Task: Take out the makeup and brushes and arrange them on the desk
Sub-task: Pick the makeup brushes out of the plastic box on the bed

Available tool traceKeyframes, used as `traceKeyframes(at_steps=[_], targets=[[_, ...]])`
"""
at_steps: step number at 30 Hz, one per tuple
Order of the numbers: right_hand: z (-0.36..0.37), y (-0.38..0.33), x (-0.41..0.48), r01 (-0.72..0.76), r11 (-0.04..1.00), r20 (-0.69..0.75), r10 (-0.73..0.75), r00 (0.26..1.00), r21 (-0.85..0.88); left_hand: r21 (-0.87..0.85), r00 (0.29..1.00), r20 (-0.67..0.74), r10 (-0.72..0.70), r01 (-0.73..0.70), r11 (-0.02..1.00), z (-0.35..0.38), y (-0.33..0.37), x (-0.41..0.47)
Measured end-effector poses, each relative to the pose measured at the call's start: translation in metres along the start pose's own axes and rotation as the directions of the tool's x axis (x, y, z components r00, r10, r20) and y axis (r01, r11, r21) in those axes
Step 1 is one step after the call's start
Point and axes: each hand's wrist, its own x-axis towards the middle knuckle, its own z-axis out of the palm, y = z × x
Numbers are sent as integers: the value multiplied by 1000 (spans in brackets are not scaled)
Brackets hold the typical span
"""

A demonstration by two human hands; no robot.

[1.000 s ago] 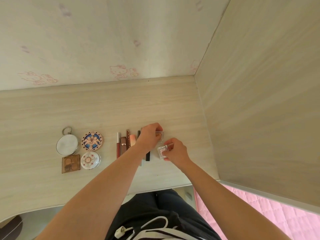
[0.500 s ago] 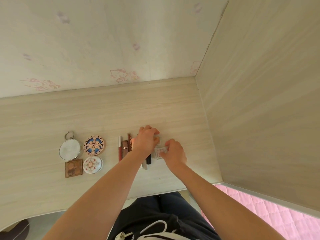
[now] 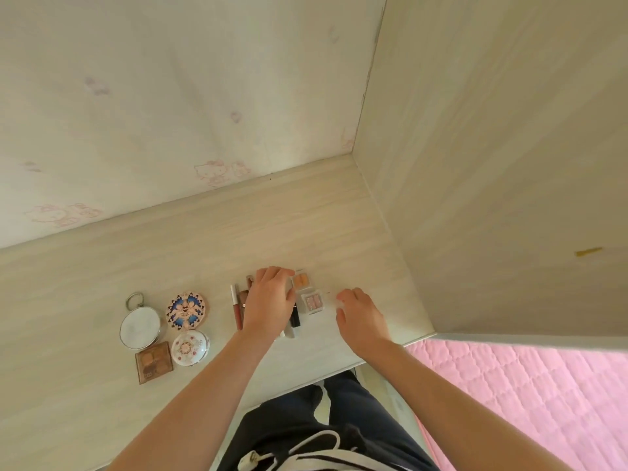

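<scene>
Reaching over the worktop (image 3: 102,266), a person has both hands down by the makeup. The left hand (image 3: 270,300) lies palm down on a row of thin tubes, fingers bent a little & loose, w/ nothing gripped. A red lip tube (image 3: 236,307) pokes out on its left side & a black tube (image 3: 295,317) on its right. The rest of the row is hidden under it.

Just right of that hand sit 2 small clear boxes, close together. The orange box (image 3: 301,279) is at the back & the pink box (image 3: 313,301) in front. The right hand (image 3: 360,317) is just right of the pink box, not on it, fingers curled softly. A pale blur at the tips may be sth small & clear, so can't tell if it holds anything.

Well to the left is a 2nd group, packed close: a round mirror (image 3: 140,326) w/ a ring, a blue patterned compact (image 3: 185,311), a white compact (image 3: 189,348) & a brown square palette (image 3: 153,362). A pink quilt (image 3: 543,402) shows bottom right.
</scene>
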Motion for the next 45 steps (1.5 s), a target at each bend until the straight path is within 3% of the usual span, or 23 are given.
traceKeyframes(at_steps=[6, 11, 20, 25, 34, 39, 45], targets=[[21, -1, -28, -3, 999, -70, 0, 998, -55, 73, 987, -6, 162, -161, 984, -5, -12, -27], [40, -9, -56, -60, 993, -171, 42, 984, -106, 155, 953, 92, 289, -301, 941, -8, -27, -55], [56, -31, -135, -177, 981, -331, 141, 933, -79, 235, 823, 273, 499, -560, 795, -2, -17, -102], [63, -22, -184, -288, 957, -385, 274, 881, 22, 228, 727, 359, 585, -676, 701, 9, 2, -123], [86, 22, -292, -533, 814, -379, 579, 722, 229, 125, 512, 446, 734, -848, 515, 49, 80, -181], [107, 57, -378, -667, 662, -339, 749, 569, 342, 31, 333, 532, 778, -926, 376, 92, 133, -252], [138, 89, -472, -729, 478, -288, 878, 383, 489, -59, 102, 595, 797, -984, 170, 140, 187, -346]])
